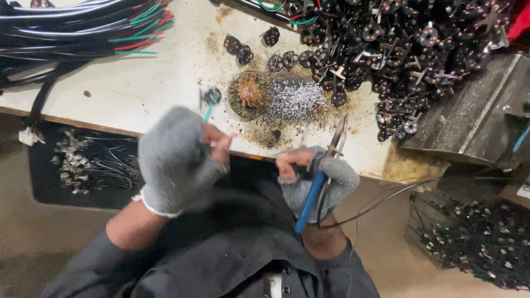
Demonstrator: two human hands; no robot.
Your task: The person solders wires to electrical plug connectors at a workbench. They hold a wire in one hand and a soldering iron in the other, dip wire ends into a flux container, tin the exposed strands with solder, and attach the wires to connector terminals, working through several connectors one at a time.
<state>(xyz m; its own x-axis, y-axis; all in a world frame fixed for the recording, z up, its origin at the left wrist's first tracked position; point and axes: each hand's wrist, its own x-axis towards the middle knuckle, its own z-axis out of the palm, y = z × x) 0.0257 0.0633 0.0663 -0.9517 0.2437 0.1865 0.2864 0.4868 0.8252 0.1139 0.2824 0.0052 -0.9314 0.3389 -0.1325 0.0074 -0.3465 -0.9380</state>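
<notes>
My left hand (179, 157), in a grey fingerless glove, is blurred and pinches a small round black part (211, 96) on a teal wire just above the bench edge. My right hand (317, 176), also gloved, grips a soldering iron with a blue handle (311, 196); its metal tip (339, 132) points up toward the bench. A small round tin of brown flux (249, 94) and a heap of silvery solder bits (298, 99) lie just beyond both hands.
A big pile of small round black parts with metal pins (408, 49) covers the bench's far right. Bundled black, red and green cables (83, 27) lie at the far left. A grey metal block (475, 116) sits right. Bins of wired parts (88, 163) (480, 243) stand below the bench.
</notes>
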